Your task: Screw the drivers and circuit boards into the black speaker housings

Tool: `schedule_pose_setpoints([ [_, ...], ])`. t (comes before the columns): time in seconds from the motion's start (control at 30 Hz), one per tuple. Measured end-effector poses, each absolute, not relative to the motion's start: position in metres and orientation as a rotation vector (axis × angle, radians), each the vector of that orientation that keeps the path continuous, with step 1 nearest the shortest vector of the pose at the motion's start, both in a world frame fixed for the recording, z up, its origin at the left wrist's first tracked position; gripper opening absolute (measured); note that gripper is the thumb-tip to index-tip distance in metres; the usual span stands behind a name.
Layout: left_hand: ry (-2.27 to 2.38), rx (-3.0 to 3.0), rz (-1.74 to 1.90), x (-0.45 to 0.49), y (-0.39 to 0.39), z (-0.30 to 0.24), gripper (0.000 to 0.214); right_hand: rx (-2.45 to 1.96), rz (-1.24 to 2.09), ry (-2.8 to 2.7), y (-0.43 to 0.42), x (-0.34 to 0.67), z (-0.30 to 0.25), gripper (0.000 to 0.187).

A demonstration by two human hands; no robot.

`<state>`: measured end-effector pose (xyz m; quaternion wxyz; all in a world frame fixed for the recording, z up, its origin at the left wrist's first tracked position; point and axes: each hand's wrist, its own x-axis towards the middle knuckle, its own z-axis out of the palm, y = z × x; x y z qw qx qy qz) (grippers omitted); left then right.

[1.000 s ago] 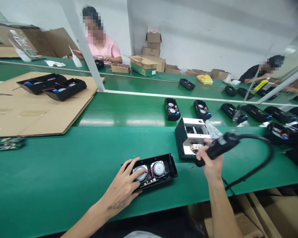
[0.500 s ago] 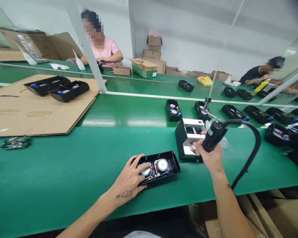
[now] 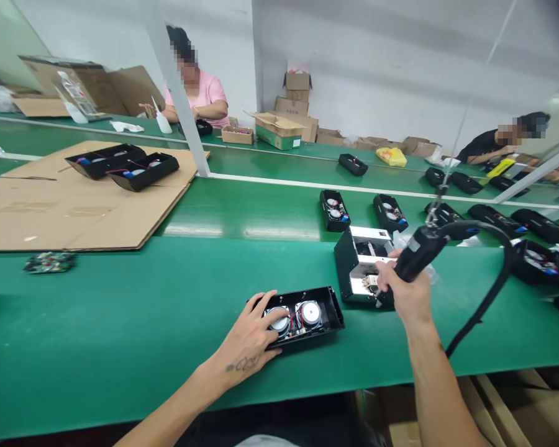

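Observation:
My left hand (image 3: 249, 338) rests with spread fingers on the left end of an open black speaker housing (image 3: 323, 313) that shows two round drivers and red wires. My right hand (image 3: 403, 292) is wrapped round a black electric screwdriver (image 3: 419, 251) with a thick black cable, hung from a thin line above. The tool's tip points down at a small black-and-white screw feeder box (image 3: 354, 264) just right of the housing.
Several more black housings (image 3: 334, 210) lie on the green conveyor belt (image 3: 121, 323) beyond and to the right. A cardboard sheet (image 3: 51, 211) with two housings lies at the left, a circuit board (image 3: 49, 262) before it. Two other people sit at the far line.
My right hand has tilted the screwdriver more upright and kept it at the feeder box. The view has shifted slightly right. My left hand stays on the housing.

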<state>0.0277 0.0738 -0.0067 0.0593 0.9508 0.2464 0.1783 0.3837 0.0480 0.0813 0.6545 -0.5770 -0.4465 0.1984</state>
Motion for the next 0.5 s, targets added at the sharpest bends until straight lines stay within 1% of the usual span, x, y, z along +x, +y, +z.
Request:
schedule_pose_setpoints([
  [0.07, 0.758, 2.867, 0.529, 0.028, 0.073, -0.006, 0.022, -1.254, 0.657, -1.010, 0.036, 0.363, 0.083, 0.040],
  [0.17, 0.767, 2.864, 0.487, 0.029, 0.072, -0.005, 0.021, -1.051, 0.830, -1.022, 0.019, 0.319, 0.087, 0.036],
  [0.27, 0.764, 2.878, 0.472, 0.029, 0.071, -0.003, 0.022, -0.787, 0.912, -1.071, 0.011, 0.271, 0.091, 0.029],
  [0.33, 0.760, 2.889, 0.465, 0.029, 0.071, -0.003, 0.022, -0.673, 0.943, -1.087, 0.012, 0.245, 0.091, 0.029],
  [0.5, 0.764, 2.891, 0.488, 0.029, 0.068, -0.006, 0.021, -0.677, 1.007, -1.125, 0.021, 0.210, 0.076, 0.034],
])
